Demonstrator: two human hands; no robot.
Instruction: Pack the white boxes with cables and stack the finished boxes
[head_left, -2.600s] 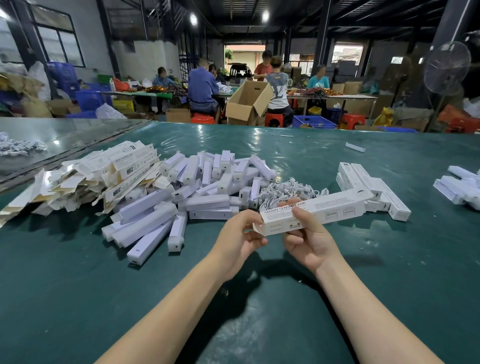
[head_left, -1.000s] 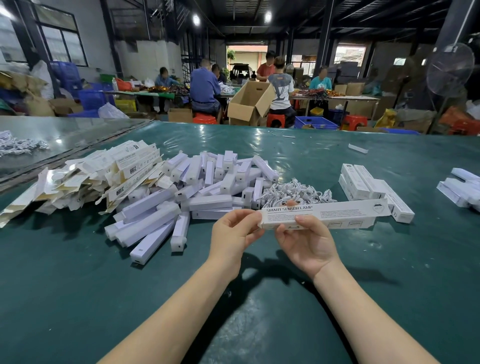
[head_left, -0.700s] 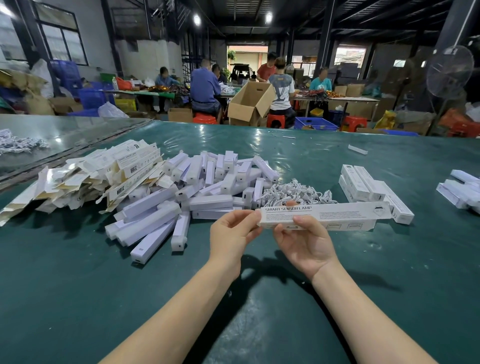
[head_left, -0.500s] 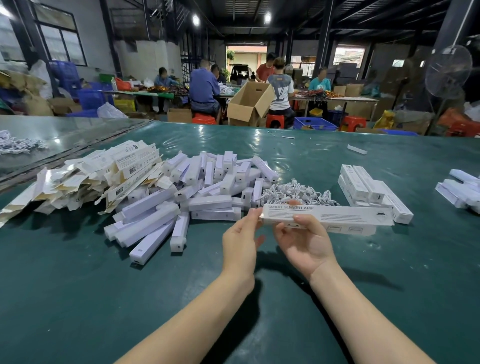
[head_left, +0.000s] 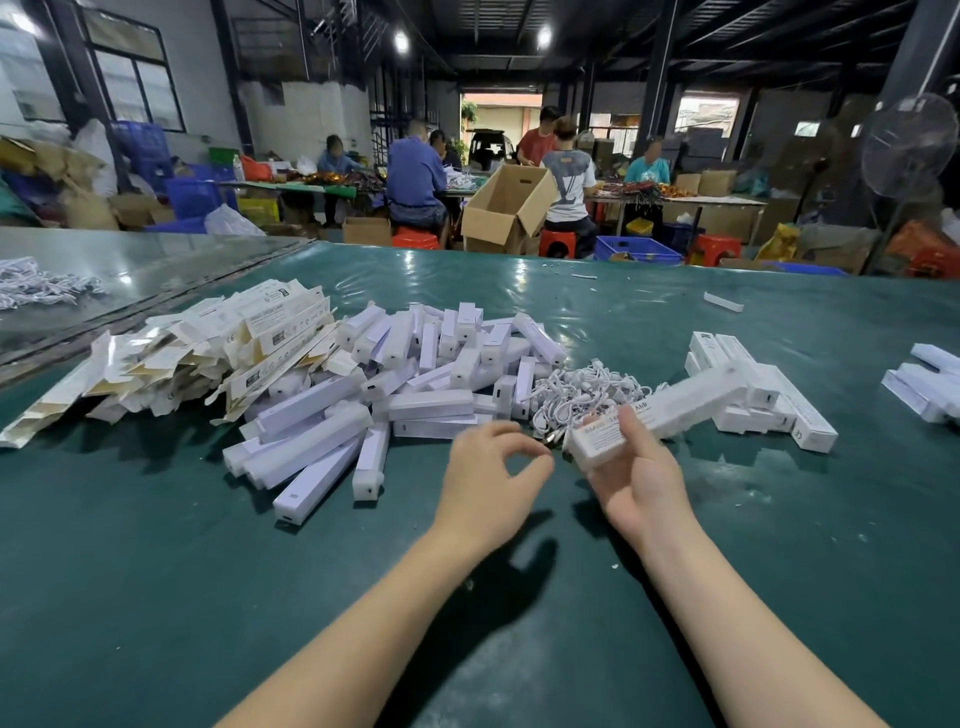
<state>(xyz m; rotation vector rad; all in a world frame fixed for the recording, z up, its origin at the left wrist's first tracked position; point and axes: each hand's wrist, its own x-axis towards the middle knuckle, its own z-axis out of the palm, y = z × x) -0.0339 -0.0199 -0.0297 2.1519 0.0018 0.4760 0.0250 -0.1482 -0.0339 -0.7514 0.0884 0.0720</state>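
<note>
while right hand (head_left: 631, 478) grips a white box (head_left: 691, 405), left hand (head_left: 491, 473) curls by cables (head_left: 582, 395) (grasp unclear).

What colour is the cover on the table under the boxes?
Dark green and glossy; the table cover shows best in the head view.

left hand (head_left: 493, 467) — fingers loosely curled | right hand (head_left: 631, 478) — palm up, grip closed
</note>
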